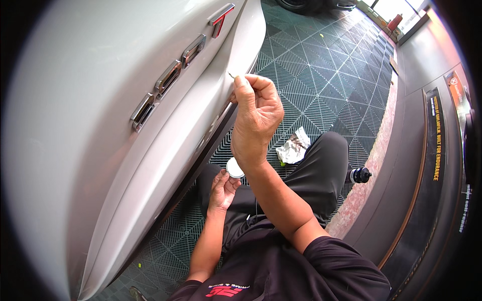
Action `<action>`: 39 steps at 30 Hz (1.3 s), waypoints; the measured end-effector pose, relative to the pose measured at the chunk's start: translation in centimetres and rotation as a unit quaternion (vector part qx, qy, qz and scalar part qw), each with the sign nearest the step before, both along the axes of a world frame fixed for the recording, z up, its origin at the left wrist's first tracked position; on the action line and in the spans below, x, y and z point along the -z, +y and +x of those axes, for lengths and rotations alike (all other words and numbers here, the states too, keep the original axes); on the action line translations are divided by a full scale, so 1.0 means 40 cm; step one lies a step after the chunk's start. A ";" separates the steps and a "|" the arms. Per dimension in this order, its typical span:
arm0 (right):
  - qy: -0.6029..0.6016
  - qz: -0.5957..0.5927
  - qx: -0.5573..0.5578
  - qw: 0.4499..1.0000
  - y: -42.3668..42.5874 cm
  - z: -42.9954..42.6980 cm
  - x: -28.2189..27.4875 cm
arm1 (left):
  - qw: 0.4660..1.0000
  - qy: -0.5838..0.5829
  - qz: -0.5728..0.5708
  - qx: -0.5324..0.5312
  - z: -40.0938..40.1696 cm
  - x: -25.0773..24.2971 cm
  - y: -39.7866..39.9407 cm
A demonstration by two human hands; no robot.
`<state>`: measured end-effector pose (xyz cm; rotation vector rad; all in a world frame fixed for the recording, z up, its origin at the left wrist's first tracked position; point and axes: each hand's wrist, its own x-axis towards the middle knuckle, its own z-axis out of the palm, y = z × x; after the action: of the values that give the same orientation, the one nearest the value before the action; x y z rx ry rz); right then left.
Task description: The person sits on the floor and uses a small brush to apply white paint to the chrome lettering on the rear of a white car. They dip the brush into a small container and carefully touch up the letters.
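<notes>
My left hand (224, 192) holds a small round white container or lid (235, 167) by its rim, low over my lap. Raised at the edge of a white car's body panel (180, 124), my right hand (257, 113) pinches a small thin item (231, 75) between thumb and fingertips. Its dark tip points at the pale panel; whether it touches the paint cannot be told. Chrome letters (168, 79) run along the panel to the left of my right hand, with a red-faced chrome letter T (221, 19) at the upper end.
Crumpled silver foil or wrapper (294, 146) lies on the grid-tile floor (312, 82) by my knee. A black-capped bottle (359, 175) is beside my leg, near a stone-like strip (361, 188). A dark wall with printed panels (425, 158) stands at the right. Another vehicle's tyre (293, 3) shows at the top.
</notes>
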<state>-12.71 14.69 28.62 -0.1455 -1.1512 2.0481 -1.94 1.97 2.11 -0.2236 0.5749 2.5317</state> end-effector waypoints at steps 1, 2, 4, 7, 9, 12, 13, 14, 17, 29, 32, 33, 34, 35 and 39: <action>0.000 -0.001 -0.003 1.000 0.001 0.000 0.002 | 1.000 0.000 0.001 -0.001 -0.001 0.000 0.001; 0.000 -0.002 -0.006 1.000 0.002 0.000 0.003 | 1.000 -0.001 0.001 -0.002 -0.002 0.000 0.003; 0.012 -0.030 -0.031 0.999 0.015 0.000 0.002 | 1.000 -0.005 -0.020 -0.008 -0.003 -0.008 0.009; 0.021 -0.051 -0.066 0.996 0.063 0.000 0.021 | 0.999 -0.012 -0.035 -0.012 -0.008 0.003 0.014; 0.010 -0.039 -0.083 0.996 0.113 0.003 0.039 | 0.999 -0.009 -0.048 -0.011 -0.015 0.021 0.013; -0.019 -0.024 -0.113 0.993 0.204 0.031 0.075 | 0.997 0.010 -0.074 -0.011 -0.036 0.060 0.018; -0.034 -0.008 -0.116 0.993 0.245 0.039 0.096 | 0.996 0.005 -0.088 -0.014 -0.046 0.071 0.027; -0.047 0.000 -0.122 0.991 0.283 0.052 0.120 | 0.995 0.000 -0.102 -0.017 -0.054 0.081 0.035; -0.130 0.021 -0.123 0.984 0.411 0.086 0.208 | 0.980 -0.011 -0.198 -0.012 -0.080 0.127 0.059; -0.279 -0.019 -0.077 0.957 0.692 0.215 0.530 | 0.653 0.346 -0.673 -0.021 -0.176 0.239 0.274; -0.283 0.028 -0.065 0.957 0.690 0.216 0.528 | 0.480 0.448 -0.754 -0.001 -0.184 0.241 0.329; -0.288 0.042 -0.062 0.955 0.691 0.218 0.526 | 0.421 0.491 -0.763 0.002 -0.189 0.254 0.339; -0.285 0.044 -0.061 0.955 0.692 0.220 0.520 | 0.389 0.507 -0.769 0.010 -0.192 0.268 0.348; -0.283 0.046 -0.060 0.956 0.694 0.223 0.513 | 0.356 0.523 -0.774 0.018 -0.193 0.281 0.356; -0.282 0.019 -0.044 0.958 0.716 0.235 0.513 | 0.284 0.561 -0.776 0.042 -0.195 0.298 0.389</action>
<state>-3.30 43.31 8.09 -0.7092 -1.5570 2.1236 -9.73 17.55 -9.79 1.0061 3.0898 0.4502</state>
